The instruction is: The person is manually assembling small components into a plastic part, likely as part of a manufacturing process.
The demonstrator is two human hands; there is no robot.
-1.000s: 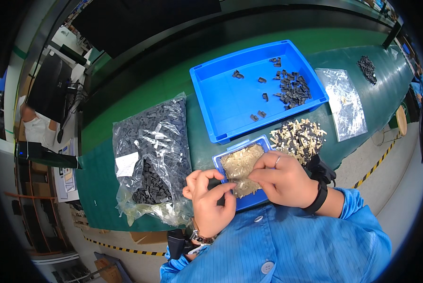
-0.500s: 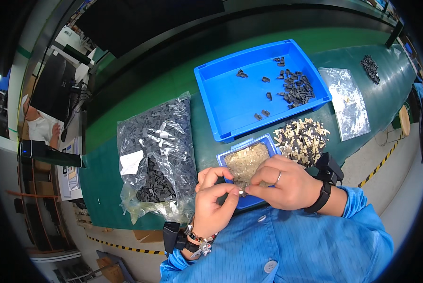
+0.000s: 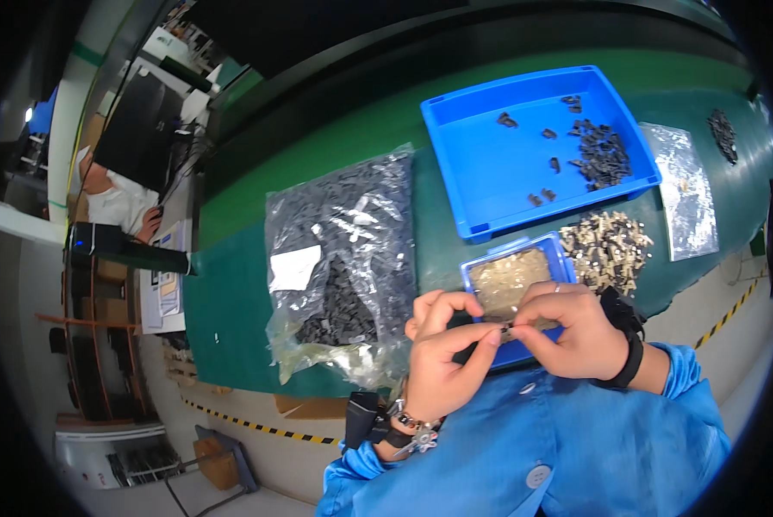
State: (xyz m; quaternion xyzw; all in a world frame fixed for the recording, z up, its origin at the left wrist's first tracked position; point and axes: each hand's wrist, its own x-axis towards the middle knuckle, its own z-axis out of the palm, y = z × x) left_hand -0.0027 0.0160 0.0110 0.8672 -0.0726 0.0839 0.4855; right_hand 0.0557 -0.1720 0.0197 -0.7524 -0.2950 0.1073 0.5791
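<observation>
Part [image 3: 506, 331]: small and dark, with a bright speck; it sits between the fingertips of both hands, over the near side of the small box. Its exact shape is too fine to tell.
Left hand [image 3: 445, 366]: thumb and forefinger pinch the part from the left; the other fingers curl loosely above.
Right hand [image 3: 572, 336]: thumb and forefinger pinch it from the right, so both hands grasp one piece.
Change: a second ago the two sets of fingertips were apart, the right ones over the gold pieces; now they meet on the part, and the whole view has swung leftward.
Meaning: the work looks to be two-handed handling of a single piece, no longer picking with the right hand alone.
Small box [image 3: 565, 263]: blue, directly beneath the hands, holding gold pieces [image 3: 511, 280], seemingly under clear film.
Pile [image 3: 606, 254]: mixed pale and black bits, just right of the small box.
Tray [image 3: 490, 172]: large, blue, beyond the small box; black pieces [image 3: 602, 155] cluster at its right.
Bag [image 3: 343, 233]: clear, full of dark pieces, left of the tray.
Table [image 3: 231, 302]: green, under everything.
Co-worker [image 3: 115, 202]: at far left, in white.
</observation>
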